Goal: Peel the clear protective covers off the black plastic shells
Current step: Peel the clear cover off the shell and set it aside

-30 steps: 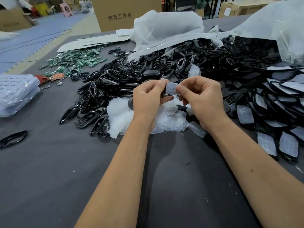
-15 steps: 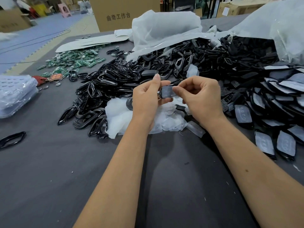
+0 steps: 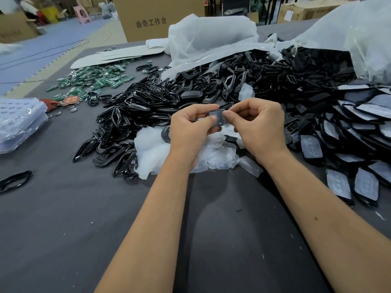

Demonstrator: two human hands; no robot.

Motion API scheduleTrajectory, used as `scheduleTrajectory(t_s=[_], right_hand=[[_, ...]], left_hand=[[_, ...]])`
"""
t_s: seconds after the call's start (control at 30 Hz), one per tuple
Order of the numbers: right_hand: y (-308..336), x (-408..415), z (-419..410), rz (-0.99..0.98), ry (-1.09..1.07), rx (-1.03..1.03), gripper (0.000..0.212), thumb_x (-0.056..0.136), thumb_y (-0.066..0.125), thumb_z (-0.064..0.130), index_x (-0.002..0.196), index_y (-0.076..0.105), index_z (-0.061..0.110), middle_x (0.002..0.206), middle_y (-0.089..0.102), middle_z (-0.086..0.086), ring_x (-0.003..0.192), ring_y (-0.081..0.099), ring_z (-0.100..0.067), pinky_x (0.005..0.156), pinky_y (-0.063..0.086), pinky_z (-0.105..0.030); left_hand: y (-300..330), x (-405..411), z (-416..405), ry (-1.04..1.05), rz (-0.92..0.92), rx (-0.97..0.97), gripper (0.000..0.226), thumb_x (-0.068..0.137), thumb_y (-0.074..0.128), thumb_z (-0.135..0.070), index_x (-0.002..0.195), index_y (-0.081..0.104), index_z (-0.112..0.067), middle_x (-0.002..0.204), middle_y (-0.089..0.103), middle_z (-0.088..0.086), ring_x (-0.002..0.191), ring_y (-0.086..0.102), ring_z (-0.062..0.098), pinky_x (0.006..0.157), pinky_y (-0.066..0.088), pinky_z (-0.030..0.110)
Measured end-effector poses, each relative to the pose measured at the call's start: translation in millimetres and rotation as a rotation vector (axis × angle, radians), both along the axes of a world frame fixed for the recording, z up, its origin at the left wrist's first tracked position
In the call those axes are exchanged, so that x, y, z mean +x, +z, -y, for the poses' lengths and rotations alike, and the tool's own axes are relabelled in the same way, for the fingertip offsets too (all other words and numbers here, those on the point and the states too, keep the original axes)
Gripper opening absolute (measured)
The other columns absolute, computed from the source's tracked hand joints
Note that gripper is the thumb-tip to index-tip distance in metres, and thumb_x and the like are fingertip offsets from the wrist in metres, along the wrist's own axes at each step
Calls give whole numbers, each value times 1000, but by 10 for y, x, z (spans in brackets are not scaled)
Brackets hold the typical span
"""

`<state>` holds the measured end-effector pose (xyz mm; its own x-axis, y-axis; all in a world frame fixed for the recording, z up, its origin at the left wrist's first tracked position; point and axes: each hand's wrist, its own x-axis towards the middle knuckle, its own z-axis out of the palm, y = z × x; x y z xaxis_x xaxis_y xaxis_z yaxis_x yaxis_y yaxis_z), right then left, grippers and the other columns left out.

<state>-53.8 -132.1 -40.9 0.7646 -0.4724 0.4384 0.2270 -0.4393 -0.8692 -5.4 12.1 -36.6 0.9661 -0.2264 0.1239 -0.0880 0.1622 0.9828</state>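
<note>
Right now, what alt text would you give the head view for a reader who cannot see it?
Both hands, left hand and right hand, pinch one small black shell above a grey table, over a heap of peeled clear covers. Black frames are heaped to the left, still-covered shells to the right, and green circuit boards lie farther back.

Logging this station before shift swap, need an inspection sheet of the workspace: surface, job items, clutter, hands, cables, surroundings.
Surface: dark grey table, small specks.
Job's things: one black shell held between both hands; covered shells at right; peeled covers heaped under the hands.
Clutter: black frames, green circuit boards, white bags.
Grippers: left hand and right hand each grip the shell.
Cables: one on the floor.
Surroundings: cardboard boxes.
</note>
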Motion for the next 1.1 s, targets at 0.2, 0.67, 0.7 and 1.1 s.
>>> scheduleTrajectory(t_s=[0.2,0.67,0.7,1.1], right_hand=[[7,-6,-9,-4,-16,0,13,83,87,20,79,76,19,66,74,3,57,70,-13,60,56,-29],[18,-17,-30,3,-50,-18,19,81,88,23,73,71,21,64,71,6,56,67,-8,59,52,-23],[18,-18,-30,6,-53,-20,19,81,88,23,73,71,21,64,71,6,56,67,-9,59,52,-23],[1,-12,-21,6,-78,-17,18,80,89,26,74,73,21,67,71,7,62,68,-10,62,56,-26]], left_hand=[[-14,7,-7,1,8,-4,23,87,65,12,98,78,-3,89,75,20,76,71,22,82,63,44],[-18,8,-9,-12,11,-16,22,90,66,9,91,79,-9,88,76,15,74,72,19,72,61,32],[-16,7,-10,-12,10,-17,22,91,67,9,92,79,-9,88,76,16,74,72,19,72,60,31],[8,-14,-20,-37,-6,-47,18,94,65,10,99,77,-3,89,76,16,76,74,20,67,59,24]])
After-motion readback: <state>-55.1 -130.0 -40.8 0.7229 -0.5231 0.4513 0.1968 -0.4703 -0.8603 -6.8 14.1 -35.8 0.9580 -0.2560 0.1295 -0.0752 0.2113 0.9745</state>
